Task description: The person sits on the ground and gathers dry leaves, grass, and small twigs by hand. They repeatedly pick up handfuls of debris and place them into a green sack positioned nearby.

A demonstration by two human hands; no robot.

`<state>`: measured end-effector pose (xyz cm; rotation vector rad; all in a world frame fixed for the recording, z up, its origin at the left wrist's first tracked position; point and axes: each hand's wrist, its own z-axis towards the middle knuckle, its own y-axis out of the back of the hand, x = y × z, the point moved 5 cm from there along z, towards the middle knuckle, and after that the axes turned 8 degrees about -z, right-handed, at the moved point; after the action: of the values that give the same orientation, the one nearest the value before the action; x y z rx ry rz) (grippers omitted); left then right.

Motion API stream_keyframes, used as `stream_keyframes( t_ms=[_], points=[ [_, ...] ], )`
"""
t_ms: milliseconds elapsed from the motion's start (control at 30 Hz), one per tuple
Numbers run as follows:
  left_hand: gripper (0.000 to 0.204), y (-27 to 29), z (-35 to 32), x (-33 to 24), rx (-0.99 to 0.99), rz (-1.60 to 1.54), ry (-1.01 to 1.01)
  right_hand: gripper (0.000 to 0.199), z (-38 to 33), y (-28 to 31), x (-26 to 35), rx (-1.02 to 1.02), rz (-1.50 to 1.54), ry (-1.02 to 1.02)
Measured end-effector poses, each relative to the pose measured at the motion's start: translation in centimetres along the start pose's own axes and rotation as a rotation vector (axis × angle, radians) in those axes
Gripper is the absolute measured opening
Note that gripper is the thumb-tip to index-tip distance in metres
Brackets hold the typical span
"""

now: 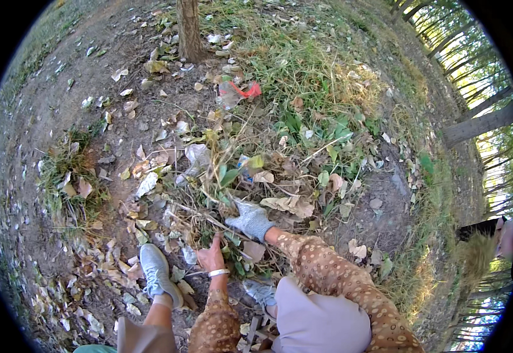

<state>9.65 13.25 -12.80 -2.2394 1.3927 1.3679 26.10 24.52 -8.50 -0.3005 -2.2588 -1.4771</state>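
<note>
1. Knees in pale lilac trousers (318, 320) and brown dotted sleeves (333, 273) lie nearest the camera, showing a person crouched over a heap of cut stems and leaves (239, 194).
2. Left hand (212, 257), bare with a white band at the wrist, rests on the near edge of the heap, thumb raised and fingers curled down into the litter; whether it grips anything cannot be told.
3. Right hand (250, 220), in a grey knitted glove, lies just right of the left hand and further into the heap, fingers bent over thin stalks; a firm grasp cannot be confirmed.
4. Step in hand, as judged: gathering or sorting loose plant litter. The next move would call for closing the fingers round a bundle without snagging the tangled stems.
5. Heap materials: wiry dry stalks, curled papery brown leaves, some flat green leaves, and pale crumpled scraps that look like plastic.
6. Grey shoe (157, 273) stands left of the heap on bare, dusty soil scattered with dry leaves.
7. Beyond the heap lie a red-and-clear wrapper (240, 91) and a rough-barked tree trunk (189, 29); tufted grass (303, 76) grows to the right.
</note>
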Motion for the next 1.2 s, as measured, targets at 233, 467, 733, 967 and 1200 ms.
stream_keyframes(
  t_ms=[233, 467, 733, 967, 1200],
  points=[
    [0.108, 2.2, -4.1, -5.7, -0.088, -0.099, -0.231, 0.051, -0.6, -6.4, 3.0, 0.251, 0.052, 0.08],
    [0.13, 2.1, -1.2, -3.6, -0.208, 0.115, -0.095, 0.032, 1.3, -13.4, 0.2, 0.475, 0.894, 0.124],
    [0.129, 0.5, 0.7, -0.9, -0.266, 0.199, -0.174, 0.033, 0.0, -10.5, 0.1, 0.455, 0.27, 0.182],
    [0.124, 1.0, 1.6, 0.0, -0.249, 0.283, -0.053, 0.057, -2.0, -6.6, 3.6, 0.332, -0.167, 0.243],
    [0.106, 1.6, 1.8, 1.3, -0.359, 0.245, -0.23, 0.07, -1.6, 3.5, 6.5, 0.267, -0.46, 0.411]
  ],
)
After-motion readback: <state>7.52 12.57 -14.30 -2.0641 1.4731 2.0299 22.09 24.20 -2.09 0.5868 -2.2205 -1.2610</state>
